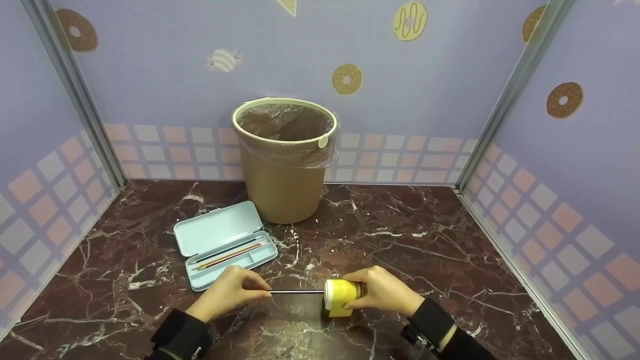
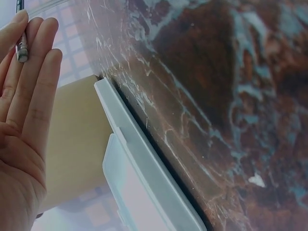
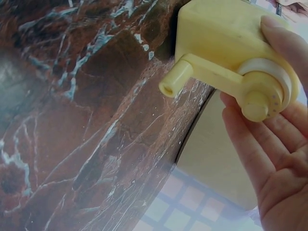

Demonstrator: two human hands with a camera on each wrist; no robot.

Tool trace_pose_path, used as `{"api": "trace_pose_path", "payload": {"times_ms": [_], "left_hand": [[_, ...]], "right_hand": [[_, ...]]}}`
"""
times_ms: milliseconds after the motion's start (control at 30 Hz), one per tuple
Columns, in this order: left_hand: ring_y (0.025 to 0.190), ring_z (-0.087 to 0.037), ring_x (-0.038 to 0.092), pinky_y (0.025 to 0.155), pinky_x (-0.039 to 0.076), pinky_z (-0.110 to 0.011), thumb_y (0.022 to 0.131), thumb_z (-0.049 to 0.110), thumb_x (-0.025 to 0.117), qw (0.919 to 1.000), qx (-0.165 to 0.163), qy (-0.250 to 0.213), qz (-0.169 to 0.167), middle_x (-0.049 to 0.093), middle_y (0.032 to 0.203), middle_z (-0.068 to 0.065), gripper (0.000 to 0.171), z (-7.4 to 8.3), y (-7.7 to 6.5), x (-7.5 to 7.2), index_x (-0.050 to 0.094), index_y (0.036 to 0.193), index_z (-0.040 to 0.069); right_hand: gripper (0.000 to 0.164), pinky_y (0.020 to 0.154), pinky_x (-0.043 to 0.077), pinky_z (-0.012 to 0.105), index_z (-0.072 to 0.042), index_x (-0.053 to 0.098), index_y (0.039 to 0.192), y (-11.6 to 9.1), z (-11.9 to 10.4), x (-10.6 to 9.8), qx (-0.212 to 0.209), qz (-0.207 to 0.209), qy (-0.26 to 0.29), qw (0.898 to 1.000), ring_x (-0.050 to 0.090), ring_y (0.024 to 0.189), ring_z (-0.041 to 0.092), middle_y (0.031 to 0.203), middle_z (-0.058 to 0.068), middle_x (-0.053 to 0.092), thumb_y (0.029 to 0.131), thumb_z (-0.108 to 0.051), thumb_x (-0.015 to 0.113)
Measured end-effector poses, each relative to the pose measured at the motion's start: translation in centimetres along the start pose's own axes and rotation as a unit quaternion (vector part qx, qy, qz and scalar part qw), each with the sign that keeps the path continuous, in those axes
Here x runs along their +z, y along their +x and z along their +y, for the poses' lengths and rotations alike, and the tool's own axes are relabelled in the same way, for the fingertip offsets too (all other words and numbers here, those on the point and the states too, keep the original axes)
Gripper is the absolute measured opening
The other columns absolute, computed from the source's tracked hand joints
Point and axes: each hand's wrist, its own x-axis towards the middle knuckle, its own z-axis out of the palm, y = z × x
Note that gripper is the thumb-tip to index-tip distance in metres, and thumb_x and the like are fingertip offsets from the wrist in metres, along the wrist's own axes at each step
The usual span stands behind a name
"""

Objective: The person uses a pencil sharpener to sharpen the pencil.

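A dark pencil point(image 1: 297, 291) runs level between the hands, its far tip hidden at the front of a yellow crank pencil sharpener point(image 1: 340, 298). My left hand point(image 1: 231, 291) pinches the pencil near its other end between thumb and fingertips; an eraser end point(image 2: 21, 54) pokes out past them in the left wrist view. My right hand point(image 1: 384, 290) grips the sharpener's body from the right, thumb on one side and fingers on the other. The crank arm point(image 3: 211, 72) with its small knob points out from the sharpener's back in the right wrist view.
Left of the hands lies an open light-blue pencil case point(image 1: 218, 228) with several pencils point(image 1: 230, 256) inside. Behind it stands a tan bin point(image 1: 284, 185) lined with a clear bag. Small pale crumbs dot the dark marbled table point(image 1: 400, 250), with patterned walls around three sides.
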Motion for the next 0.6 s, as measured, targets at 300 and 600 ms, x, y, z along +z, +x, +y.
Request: {"api": "trace_pose_path", "payload": {"times_ms": [300, 600], "left_hand": [[0.074, 0.0, 0.071, 0.071, 0.058, -0.018, 0.087, 0.018, 0.08, 0.9999, 0.013, 0.002, -0.003, 0.081, 0.087, -0.008, 0.015, -0.11, -0.06, -0.11, 0.081, 0.092, 0.004], [0.074, -0.004, 0.073, 0.071, 0.058, -0.018, 0.086, 0.018, 0.08, 1.0, 0.007, 0.002, -0.001, 0.081, 0.087, -0.008, 0.016, 0.01, -0.12, -0.08, 0.081, 0.092, 0.003]], "right_hand": [[0.048, 0.073, 0.056, 0.018, -0.009, 0.075, 0.119, 0.09, -0.13, -0.08, -0.007, 0.002, -0.009, 1.0, 0.071, 0.084, 0.005, 0.106, 0.005, 0.08, 0.081, -0.035, 0.086], [0.049, 0.073, 0.057, 0.018, -0.009, 0.075, 0.12, 0.09, -0.15, -0.08, -0.01, 0.002, -0.013, 1.0, 0.071, 0.084, 0.006, 0.106, 0.005, 0.08, 0.08, -0.035, 0.087]]}}
